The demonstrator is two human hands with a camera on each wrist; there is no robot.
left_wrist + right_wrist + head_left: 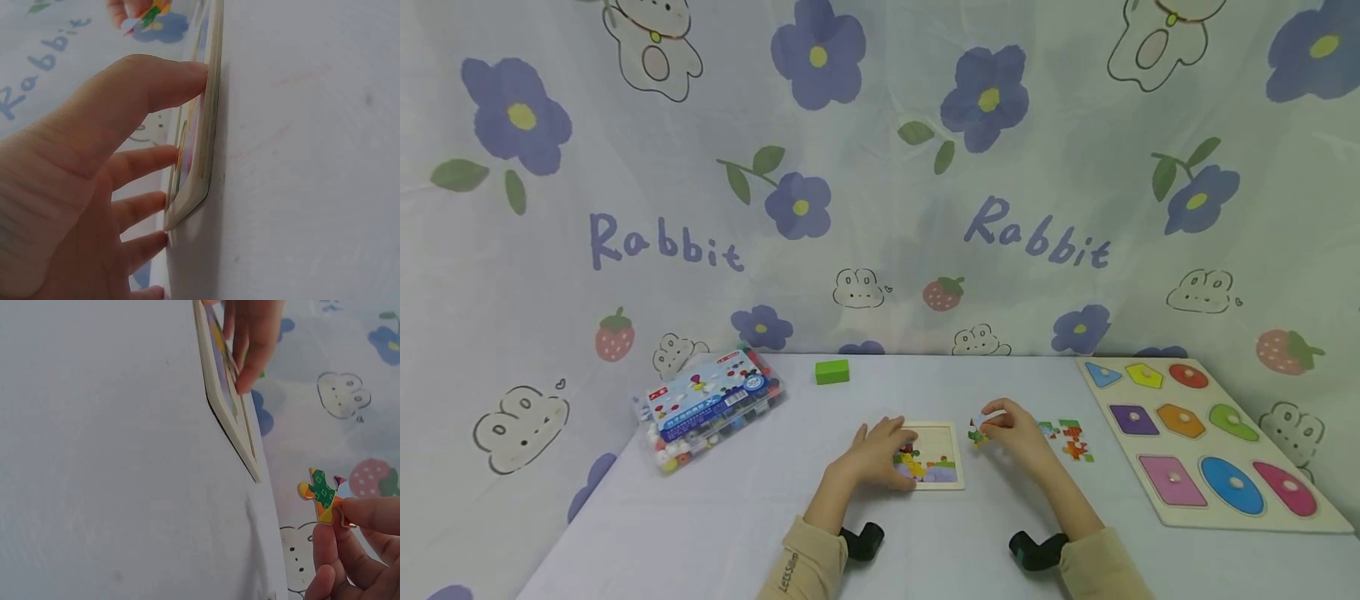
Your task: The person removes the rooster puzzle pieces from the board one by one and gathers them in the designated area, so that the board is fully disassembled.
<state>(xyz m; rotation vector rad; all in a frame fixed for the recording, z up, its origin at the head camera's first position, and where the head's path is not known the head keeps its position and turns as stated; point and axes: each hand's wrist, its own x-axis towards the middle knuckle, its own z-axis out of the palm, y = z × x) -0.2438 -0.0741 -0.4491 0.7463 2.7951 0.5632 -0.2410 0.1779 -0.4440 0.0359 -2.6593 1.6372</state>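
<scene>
A shallow wooden jigsaw tray (958, 454) lies on the table, with a colourful picture partly assembled along its lower part. My left hand (876, 457) rests over its left side. In the left wrist view the thumb (178, 78) touches the near rim, while the other fingers spread, fairly straight, along the left side. Right of the tray, my right hand (1018, 435) pinches a jigsaw piece (322, 495) between thumb and fingertips, raised off the table. That piece shows green, yellow and orange. Several loose jigsaw pieces (1075, 442) lie beyond the right hand.
A board of coloured knobbed shapes (1157, 521) lies at the right. At the back left stands a clear plastic box (715, 404) of small colourful items. A green block (832, 372) sits near the table's back edge, before a printed curtain (880, 208).
</scene>
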